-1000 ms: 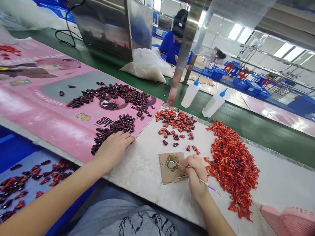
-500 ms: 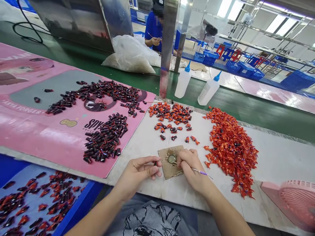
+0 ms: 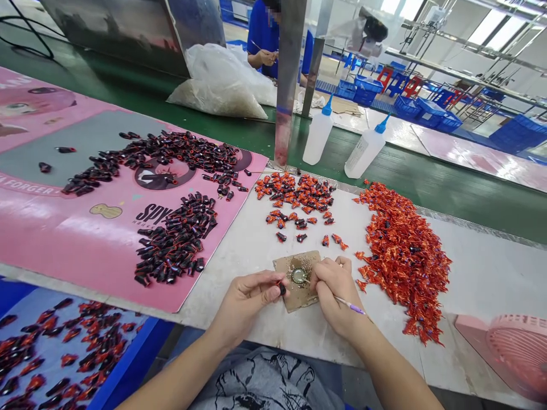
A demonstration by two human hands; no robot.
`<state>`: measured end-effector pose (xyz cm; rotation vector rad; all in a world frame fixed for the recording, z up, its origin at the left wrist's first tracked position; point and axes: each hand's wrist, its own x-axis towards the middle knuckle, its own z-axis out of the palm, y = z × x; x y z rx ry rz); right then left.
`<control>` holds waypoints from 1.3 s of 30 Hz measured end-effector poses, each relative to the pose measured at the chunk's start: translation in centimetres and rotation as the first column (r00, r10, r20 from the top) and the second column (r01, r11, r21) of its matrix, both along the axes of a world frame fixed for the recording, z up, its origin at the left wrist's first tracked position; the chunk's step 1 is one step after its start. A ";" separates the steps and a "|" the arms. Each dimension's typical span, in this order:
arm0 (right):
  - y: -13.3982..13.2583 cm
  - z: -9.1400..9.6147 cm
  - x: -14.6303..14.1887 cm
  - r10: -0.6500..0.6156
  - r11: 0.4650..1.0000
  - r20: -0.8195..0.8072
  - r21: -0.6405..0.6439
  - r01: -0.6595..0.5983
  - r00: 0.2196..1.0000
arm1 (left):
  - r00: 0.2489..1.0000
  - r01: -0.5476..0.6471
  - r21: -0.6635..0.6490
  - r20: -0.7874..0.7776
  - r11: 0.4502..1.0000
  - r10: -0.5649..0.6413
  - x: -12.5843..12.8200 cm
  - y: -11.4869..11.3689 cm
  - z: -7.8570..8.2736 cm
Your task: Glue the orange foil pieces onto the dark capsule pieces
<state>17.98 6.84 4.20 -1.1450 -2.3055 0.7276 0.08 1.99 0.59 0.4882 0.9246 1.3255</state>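
My left hand (image 3: 255, 293) pinches a small black-and-red piece (image 3: 282, 289) between thumb and fingers at the left edge of a cardboard square (image 3: 294, 300). On the cardboard lies a bottle-cap-like round dish (image 3: 298, 275) with wet-looking specks around it. My right hand (image 3: 337, 287) is closed round a thin stick with a purple section (image 3: 355, 308), whose tip points at the dish. Behind the cardboard are loose orange-and-black pieces (image 3: 301, 193). A large heap of orange pieces (image 3: 401, 250) lies to the right.
Black pieces (image 3: 175, 239) lie in piles on the pink printed mat (image 3: 85, 256). A blue tray (image 3: 123, 364) at lower left holds more pieces. Two white bottles (image 3: 318, 136) stand behind. A pink fan (image 3: 508, 353) is at right. Across the bench sits a person in blue (image 3: 261, 34).
The black-and-red piece in my left hand has turned, showing its dark end. The right hand and stick have shifted only slightly. The camera view has moved a little.
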 end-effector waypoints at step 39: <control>-0.9 0.7 -0.1 0.090 0.989 -0.313 -0.083 -0.122 0.946 | 0.957 0.143 0.111 -0.269 0.983 -0.109 0.7 -0.3 -0.4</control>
